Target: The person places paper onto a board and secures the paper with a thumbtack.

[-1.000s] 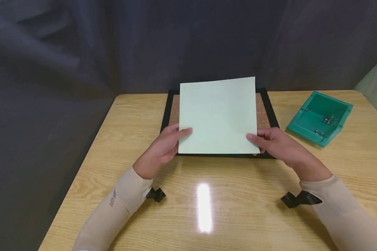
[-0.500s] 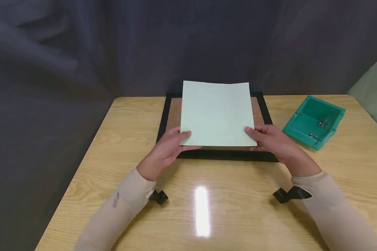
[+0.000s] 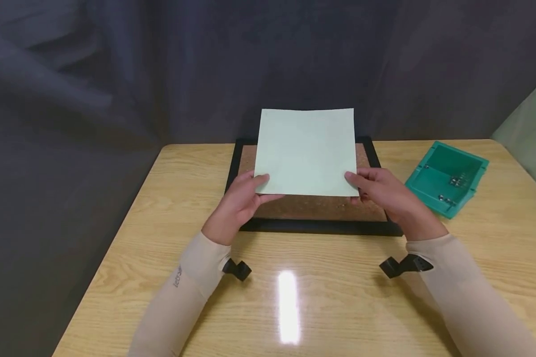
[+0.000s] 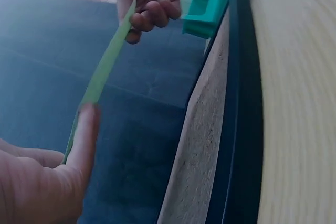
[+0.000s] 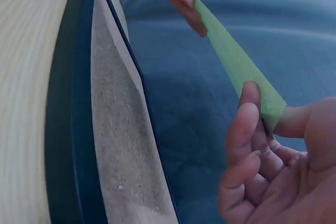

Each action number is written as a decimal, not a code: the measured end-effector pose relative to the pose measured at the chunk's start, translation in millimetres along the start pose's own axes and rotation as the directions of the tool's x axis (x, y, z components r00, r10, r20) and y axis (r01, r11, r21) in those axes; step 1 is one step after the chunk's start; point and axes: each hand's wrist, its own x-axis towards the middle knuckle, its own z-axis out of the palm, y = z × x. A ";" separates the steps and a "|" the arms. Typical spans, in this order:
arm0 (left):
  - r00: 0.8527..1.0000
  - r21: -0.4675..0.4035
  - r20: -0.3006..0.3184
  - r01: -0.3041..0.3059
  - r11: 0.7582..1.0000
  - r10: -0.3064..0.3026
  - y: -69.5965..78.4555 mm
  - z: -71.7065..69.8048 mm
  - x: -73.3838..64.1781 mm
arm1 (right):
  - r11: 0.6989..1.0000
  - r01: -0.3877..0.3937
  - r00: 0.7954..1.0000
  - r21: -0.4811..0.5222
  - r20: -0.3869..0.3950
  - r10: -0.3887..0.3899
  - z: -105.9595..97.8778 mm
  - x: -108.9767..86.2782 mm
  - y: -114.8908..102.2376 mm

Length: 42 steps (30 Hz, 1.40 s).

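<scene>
A pale green sheet of paper [image 3: 305, 151] is held up between both hands, raised over a black-framed cork board [image 3: 317, 208] on the table. My left hand [image 3: 241, 198] pinches its near left corner, thumb on top and fingers beneath. At the near right corner, my right hand [image 3: 379, 191] pinches it the same way. Seen edge-on in the left wrist view, the sheet [image 4: 102, 72] stands apart from the board. In the right wrist view the fingers [image 5: 244, 129] curl under the paper's edge. The sheet hides the far middle of the cork.
A green open-topped plastic bin [image 3: 446, 178] with several small shiny pieces in it stands right of the board. A dark curtain [image 3: 272, 64] hangs behind the wooden table [image 3: 339, 297]. Each sleeve carries a black camera mount at the wrist.
The sheet and both hands have risen and moved away from the board's near edge, uncovering a strip of cork at the front. Both hands have kept their grip on the paper.
</scene>
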 end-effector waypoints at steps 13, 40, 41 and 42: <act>0.996 0.004 -0.089 0.009 1.000 -0.008 -12.8 1.4 12.3 | 0.999 -0.022 1.000 0.039 -0.015 0.023 2.4 12.3 17.8; 0.969 -0.119 -0.245 0.013 0.993 -0.042 -23.9 6.5 19.2 | 0.994 -0.107 0.994 0.003 -0.010 0.107 16.0 27.4 36.1; 0.965 -0.125 -0.257 0.015 0.992 -0.047 -23.8 6.2 19.2 | 0.994 -0.106 0.994 -0.001 -0.004 0.106 16.8 27.7 37.6; 0.963 -0.128 -0.266 0.018 0.992 -0.052 -23.9 5.9 19.1 | 0.995 -0.104 0.995 0.001 0.005 0.104 17.5 28.2 39.1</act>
